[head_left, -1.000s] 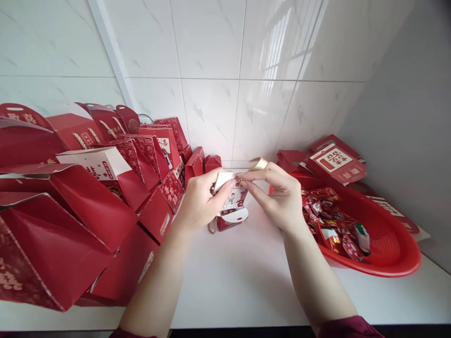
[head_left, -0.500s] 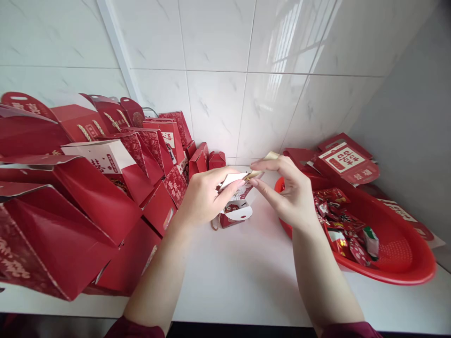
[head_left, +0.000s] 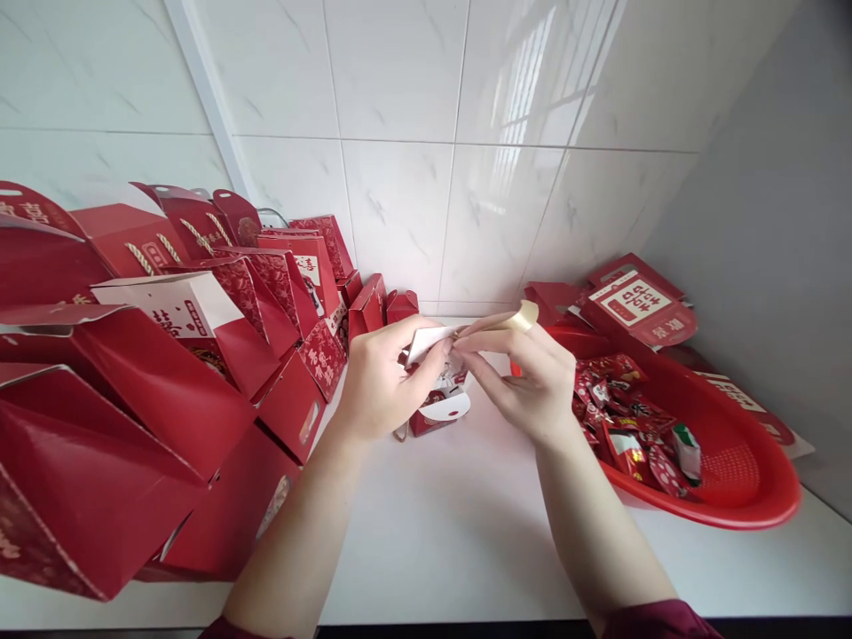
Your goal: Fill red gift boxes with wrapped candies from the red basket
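Note:
My left hand (head_left: 381, 377) is closed around a small white-topped paper box (head_left: 424, 340), held above the table. A gold ribbon (head_left: 516, 321) runs from the box's top edge and curls out over my right hand (head_left: 529, 380). The fingers and thumb of that hand pinch the ribbon close against the box, touching my left thumb tip. Where the ribbon meets the box is mostly hidden by my fingers. Just below stands another small red and white box (head_left: 443, 410) with a curved white flap and a cord at its left side.
Many red gift boxes (head_left: 166, 408) crowd the left of the white table (head_left: 432, 524), some with rope handles. At right sits a red plastic basket (head_left: 745, 497) with wrapped sweets (head_left: 639, 417) in it. More red boxes (head_left: 639, 297) lie behind it, by the tiled wall.
My right hand has drawn in closer to my left, and the ribbon now stretches rightward over its fingers with a curled end. The view has shifted slightly to the right.

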A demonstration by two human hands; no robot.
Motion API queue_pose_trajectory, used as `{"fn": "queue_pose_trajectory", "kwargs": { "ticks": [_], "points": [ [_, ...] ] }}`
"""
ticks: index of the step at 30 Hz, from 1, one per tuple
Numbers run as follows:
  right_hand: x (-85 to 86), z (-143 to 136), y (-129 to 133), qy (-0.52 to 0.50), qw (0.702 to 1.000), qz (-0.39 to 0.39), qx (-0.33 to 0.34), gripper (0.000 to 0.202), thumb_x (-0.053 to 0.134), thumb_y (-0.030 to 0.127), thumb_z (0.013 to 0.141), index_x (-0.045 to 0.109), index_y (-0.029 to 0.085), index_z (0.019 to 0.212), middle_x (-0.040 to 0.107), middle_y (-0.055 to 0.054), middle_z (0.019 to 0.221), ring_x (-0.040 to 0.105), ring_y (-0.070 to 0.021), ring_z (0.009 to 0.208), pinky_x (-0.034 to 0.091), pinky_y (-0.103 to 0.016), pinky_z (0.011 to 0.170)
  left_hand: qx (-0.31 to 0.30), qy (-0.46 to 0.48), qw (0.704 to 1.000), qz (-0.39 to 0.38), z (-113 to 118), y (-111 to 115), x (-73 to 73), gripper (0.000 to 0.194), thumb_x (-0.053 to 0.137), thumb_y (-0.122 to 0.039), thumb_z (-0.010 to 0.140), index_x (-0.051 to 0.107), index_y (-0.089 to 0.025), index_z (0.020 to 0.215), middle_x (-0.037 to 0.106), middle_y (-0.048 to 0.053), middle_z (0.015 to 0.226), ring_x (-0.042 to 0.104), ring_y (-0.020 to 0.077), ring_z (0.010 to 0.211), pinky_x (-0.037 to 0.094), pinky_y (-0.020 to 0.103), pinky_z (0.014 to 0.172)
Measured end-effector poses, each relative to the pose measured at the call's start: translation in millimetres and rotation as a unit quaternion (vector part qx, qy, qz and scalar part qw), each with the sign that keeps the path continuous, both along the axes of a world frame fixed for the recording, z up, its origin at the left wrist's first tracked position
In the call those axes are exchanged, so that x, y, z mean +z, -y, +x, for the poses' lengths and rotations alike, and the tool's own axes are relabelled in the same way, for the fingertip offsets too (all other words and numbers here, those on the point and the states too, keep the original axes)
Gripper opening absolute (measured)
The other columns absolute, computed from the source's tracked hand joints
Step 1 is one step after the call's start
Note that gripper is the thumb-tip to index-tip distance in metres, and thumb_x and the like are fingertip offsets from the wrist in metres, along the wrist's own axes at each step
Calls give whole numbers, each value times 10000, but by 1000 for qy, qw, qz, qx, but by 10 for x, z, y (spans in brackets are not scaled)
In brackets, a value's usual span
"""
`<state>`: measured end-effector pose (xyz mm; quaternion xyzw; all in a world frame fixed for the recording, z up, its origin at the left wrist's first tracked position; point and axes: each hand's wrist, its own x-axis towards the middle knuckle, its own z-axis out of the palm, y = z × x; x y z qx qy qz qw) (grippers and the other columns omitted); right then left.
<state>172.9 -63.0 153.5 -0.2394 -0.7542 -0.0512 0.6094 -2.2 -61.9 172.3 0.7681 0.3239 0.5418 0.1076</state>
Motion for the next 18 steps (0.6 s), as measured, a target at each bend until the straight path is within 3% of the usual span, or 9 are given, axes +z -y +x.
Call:
{"fn": "queue_pose_trajectory", "kwargs": {
  "ticks": [3, 8, 15, 18],
  "points": [
    [-6, -15, -21, -37, 999, -27, 17, 160, 636, 132, 869, 665, 285, 906, 705, -13, 899, 673, -201, 872, 568, -371, 773, -15, -12, 1000, -12, -6, -47, -10, 126, 615, -265, 890, 707, -190, 933, 655, -16, 717, 532, 81, 584, 406, 174, 517],
    [23, -1, -37, -101, 980, -150, 79, 61, 671, 203, 865, 638, 234, 824, 686, -23, 828, 660, -187, 803, 567, -369, 769, 11, -50, 999, 5, 20, -89, -14, 181, 547, -306, 940, 681, -187, 913, 593, -27, 625, 475, 79, 538, 378, 191, 525],
    [33, 79, -90, -128, 943, -256, 172, 180, 733, 352, 836, 630, 207, 814, 687, -34, 816, 662, -182, 762, 582, -364, 732, 43, -128, 988, 78, 14, -134, -56, 197, 494, -320, 969, 649, -205, 931, 656, -15, 715, 538, 95, 587, 382, 213, 582],
    [32, 106, -103, -121, 944, -258, 166, 190, 739, 368, 829, 637, 209, 814, 686, -35, 811, 661, -187, 768, 575, -367, 726, 49, -153, 981, 106, -7, -162, -81, 188, 496, -323, 970, 641, -208, 938, 666, -16, 725, 550, 94, 587, 382, 216, 585]
  ]
}}
